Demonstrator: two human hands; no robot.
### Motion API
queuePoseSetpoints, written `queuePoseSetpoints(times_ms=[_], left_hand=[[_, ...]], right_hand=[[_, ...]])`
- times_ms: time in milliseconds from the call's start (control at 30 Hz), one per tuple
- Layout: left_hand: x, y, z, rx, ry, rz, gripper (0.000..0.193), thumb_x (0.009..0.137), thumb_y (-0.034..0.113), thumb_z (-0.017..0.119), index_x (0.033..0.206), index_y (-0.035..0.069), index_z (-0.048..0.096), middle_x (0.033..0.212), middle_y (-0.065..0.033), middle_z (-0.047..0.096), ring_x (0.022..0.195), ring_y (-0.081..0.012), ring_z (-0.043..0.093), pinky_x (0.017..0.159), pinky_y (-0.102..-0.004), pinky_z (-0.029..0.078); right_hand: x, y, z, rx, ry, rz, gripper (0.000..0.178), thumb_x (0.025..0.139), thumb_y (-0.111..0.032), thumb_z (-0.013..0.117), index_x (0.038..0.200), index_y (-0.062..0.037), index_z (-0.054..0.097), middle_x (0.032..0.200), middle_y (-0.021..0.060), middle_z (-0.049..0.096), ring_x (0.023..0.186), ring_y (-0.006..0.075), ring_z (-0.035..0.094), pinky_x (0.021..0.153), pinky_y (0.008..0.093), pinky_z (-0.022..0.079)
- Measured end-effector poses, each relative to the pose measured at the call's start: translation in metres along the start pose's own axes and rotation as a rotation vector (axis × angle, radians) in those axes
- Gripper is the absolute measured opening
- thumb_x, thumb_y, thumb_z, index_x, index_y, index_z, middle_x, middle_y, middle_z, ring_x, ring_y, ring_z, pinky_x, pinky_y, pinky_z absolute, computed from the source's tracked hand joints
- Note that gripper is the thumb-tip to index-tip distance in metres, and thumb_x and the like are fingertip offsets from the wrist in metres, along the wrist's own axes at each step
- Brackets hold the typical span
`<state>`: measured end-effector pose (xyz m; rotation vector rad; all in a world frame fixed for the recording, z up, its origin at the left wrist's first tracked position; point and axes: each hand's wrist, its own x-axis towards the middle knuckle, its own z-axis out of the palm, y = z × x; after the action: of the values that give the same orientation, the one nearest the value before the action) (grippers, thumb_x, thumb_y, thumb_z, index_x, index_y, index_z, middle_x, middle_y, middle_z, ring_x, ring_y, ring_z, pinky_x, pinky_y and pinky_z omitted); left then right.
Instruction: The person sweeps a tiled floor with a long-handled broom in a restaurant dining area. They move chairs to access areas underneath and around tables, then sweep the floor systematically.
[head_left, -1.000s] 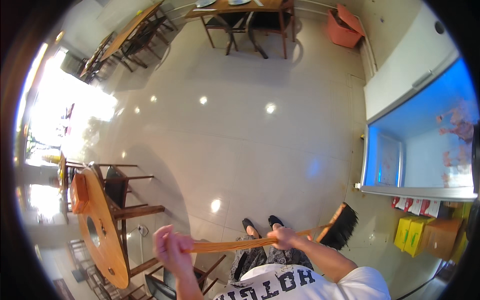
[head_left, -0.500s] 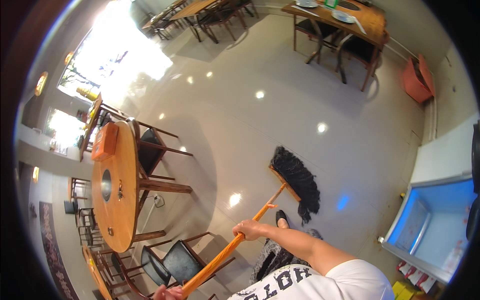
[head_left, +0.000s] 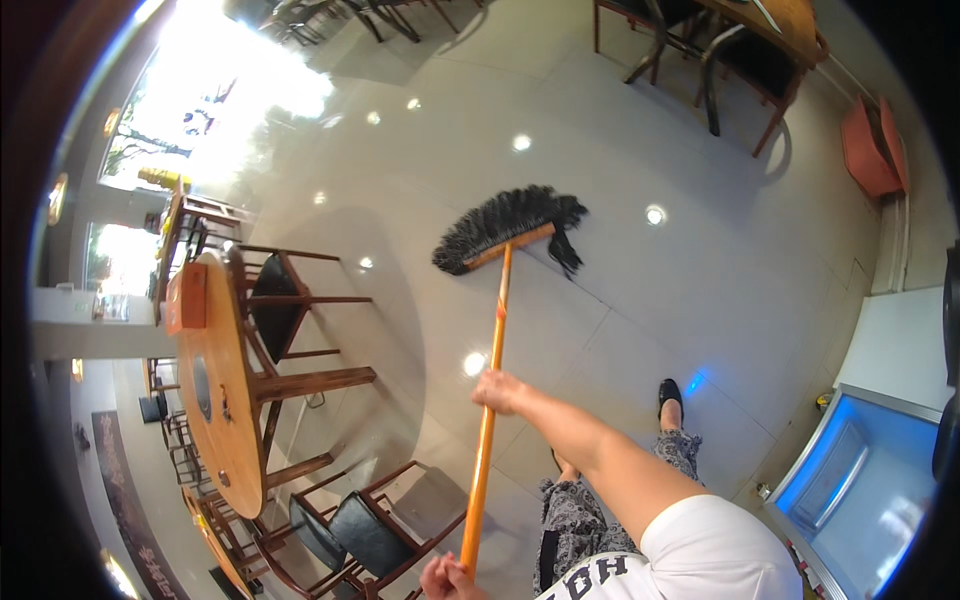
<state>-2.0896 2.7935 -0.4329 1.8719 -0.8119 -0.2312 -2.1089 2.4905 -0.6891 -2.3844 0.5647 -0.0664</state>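
Note:
A mop (head_left: 490, 395) with an orange-brown wooden handle slants across the floor in front of me. Its dark, stringy head (head_left: 510, 218) lies spread on the shiny tiles, fixed to a wooden crossbar. Partway up the handle, my right hand (head_left: 499, 391) is closed round the shaft. My left hand (head_left: 448, 577) grips the handle's upper end at the bottom edge of the view, where it is partly cut off. Below my right arm, a black shoe (head_left: 671, 402) stands on the tiles.
On the left stands a round wooden table (head_left: 222, 410) with an orange box (head_left: 187, 298) on top. Black-seated chairs (head_left: 366, 527) surround it. A wooden table (head_left: 775, 25) is at the far right, near a red bin (head_left: 873, 150). An open, blue-lit freezer (head_left: 850, 480) is at the near right.
The mop head has swung left and farther away, turning as it goes. The handle now stands more upright in view. One shoe has come forward on the right.

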Motion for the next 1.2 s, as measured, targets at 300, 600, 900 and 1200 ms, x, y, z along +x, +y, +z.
queuePoseSetpoints(times_ms=[300,600,900,1200], left_hand=[[0.069,0.103,0.189,0.063,-0.098,0.316,0.021,0.091,0.016,0.062,0.101,-0.002,0.056,0.06,-0.0078,0.055,0.052,-0.0162,0.053,0.054,-0.03,0.048],[-0.009,0.17,0.317,-0.263,-0.676,0.555,0.009,0.091,0.007,0.056,0.089,-0.002,0.058,0.058,-0.0085,0.059,0.05,-0.0163,0.06,0.06,-0.0336,0.057],[-0.121,0.214,0.397,-0.5,-1.092,0.813,0.01,0.081,-0.007,0.05,0.085,-0.002,0.058,0.059,-0.0109,0.062,0.041,-0.0089,0.052,0.041,-0.0226,0.045],[-0.157,0.244,0.316,-0.752,-1.406,0.685,0.014,0.074,-0.013,0.052,0.079,-0.001,0.055,0.055,-0.0081,0.06,0.05,-0.0181,0.062,0.05,-0.0279,0.053]], right_hand=[[-0.098,0.15,-0.147,0.089,0.202,0.276,0.015,0.082,-0.004,0.058,0.085,-0.0182,0.059,0.089,-0.0004,0.063,0.1,0.0172,0.058,0.096,0.0323,0.04],[-0.334,0.255,-0.172,0.095,0.534,0.574,0.014,0.075,-0.003,0.062,0.075,-0.0159,0.057,0.08,0.001,0.061,0.093,0.0213,0.058,0.091,0.0351,0.044],[-0.565,0.257,-0.125,0.147,0.969,0.837,0.016,0.071,-0.004,0.065,0.071,-0.0141,0.053,0.069,0.0013,0.058,0.08,0.0254,0.059,0.089,0.0382,0.044],[-0.613,0.091,-0.033,0.28,1.384,1.137,0.019,0.069,0.003,0.063,0.07,-0.0105,0.05,0.067,0.0033,0.059,0.074,0.0259,0.059,0.079,0.037,0.044]])
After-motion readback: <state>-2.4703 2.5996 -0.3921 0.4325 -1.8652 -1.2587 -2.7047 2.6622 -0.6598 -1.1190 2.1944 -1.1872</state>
